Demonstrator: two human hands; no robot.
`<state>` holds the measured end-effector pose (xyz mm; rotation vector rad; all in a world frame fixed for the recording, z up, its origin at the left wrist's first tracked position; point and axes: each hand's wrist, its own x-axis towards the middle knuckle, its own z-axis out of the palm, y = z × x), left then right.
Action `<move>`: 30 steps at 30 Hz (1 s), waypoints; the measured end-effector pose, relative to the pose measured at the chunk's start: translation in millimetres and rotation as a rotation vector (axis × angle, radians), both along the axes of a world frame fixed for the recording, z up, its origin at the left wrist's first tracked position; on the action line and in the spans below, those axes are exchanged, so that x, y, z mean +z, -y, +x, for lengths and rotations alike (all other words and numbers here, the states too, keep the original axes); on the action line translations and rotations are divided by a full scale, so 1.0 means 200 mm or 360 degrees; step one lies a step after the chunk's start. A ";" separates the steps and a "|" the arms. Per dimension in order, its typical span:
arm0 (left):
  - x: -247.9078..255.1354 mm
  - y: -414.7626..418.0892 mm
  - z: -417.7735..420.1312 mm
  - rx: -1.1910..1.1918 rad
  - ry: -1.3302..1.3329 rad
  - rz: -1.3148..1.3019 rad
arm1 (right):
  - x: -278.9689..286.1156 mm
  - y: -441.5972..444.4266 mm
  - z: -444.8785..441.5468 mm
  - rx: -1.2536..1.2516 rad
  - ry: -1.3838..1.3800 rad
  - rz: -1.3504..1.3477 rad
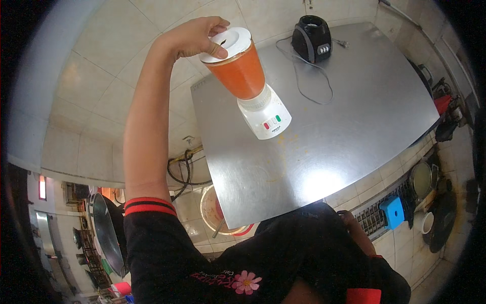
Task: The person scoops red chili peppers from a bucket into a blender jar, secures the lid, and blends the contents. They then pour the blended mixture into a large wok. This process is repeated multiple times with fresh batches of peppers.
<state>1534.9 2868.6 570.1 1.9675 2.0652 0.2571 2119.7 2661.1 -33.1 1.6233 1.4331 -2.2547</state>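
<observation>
My left hand (212,38) rests on the white lid (240,38) of a blender, its thumb on top and its fingers curled at the far edge. Under the lid, the jar (243,74) holds an orange, opaque blend. The jar sits on a white blender base (264,114) with red, white and green buttons, which stands on a steel table (341,125). Low at my right side is my right hand (344,217), away from the blender; it is small and dark, and its fingers do not show clearly.
A black blender base (312,40) without a jar stands at the table's back, its cord looped beside it. Yellowish spots lie before the white base. Below the table's left edge are a dark hose (186,171) and a tub (207,207). A blue stool (393,212) is at right.
</observation>
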 end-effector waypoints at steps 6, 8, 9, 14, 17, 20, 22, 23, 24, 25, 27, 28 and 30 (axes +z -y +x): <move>0.01 0.01 0.00 -0.0026 0.0001 -0.0007 | 0.12 -0.03 -0.06 -0.0214 0.0063 -0.0178; 0.01 0.03 0.00 -0.0017 0.0015 -0.0013 | 0.08 -0.02 -0.04 -0.0307 0.0046 -0.0198; 0.02 0.03 0.00 -0.0006 0.0028 -0.0017 | -0.03 0.00 0.01 -0.0477 0.0028 -0.0342; -0.01 0.03 0.00 -0.0023 0.0050 -0.0002 | -0.02 0.02 -0.01 -0.0408 0.0349 0.0019; -0.01 0.00 -0.03 -0.0030 0.0062 0.0012 | -0.16 0.03 0.10 0.0248 0.0546 0.0598; 0.00 -0.01 -0.01 -0.0027 0.0015 -0.0002 | -0.20 0.01 0.08 0.1181 0.0926 0.1206; 0.01 0.02 0.02 0.0000 -0.0009 -0.0014 | -0.14 -0.04 0.03 0.1576 0.0952 0.1226; 0.01 0.04 0.01 0.0016 -0.0026 0.0000 | -0.11 -0.07 0.01 0.1781 0.0965 0.1235; 0.02 0.04 -0.01 0.0016 -0.0021 0.0010 | -0.19 -0.05 0.08 0.1717 0.1086 0.1233; 0.02 0.01 -0.05 0.0011 0.0001 0.0000 | -0.34 0.00 0.22 0.1658 0.1211 0.1204; -0.02 -0.09 -0.04 -0.0029 0.0028 -0.0028 | -0.41 0.08 0.28 0.1165 0.1541 0.0998; -0.02 -0.10 0.01 -0.0046 0.0021 -0.0024 | -0.37 0.07 0.29 0.0738 0.1721 0.0834; -0.01 -0.02 0.02 0.0004 -0.0057 0.0030 | -0.14 -0.05 0.23 -0.0295 0.1839 0.0726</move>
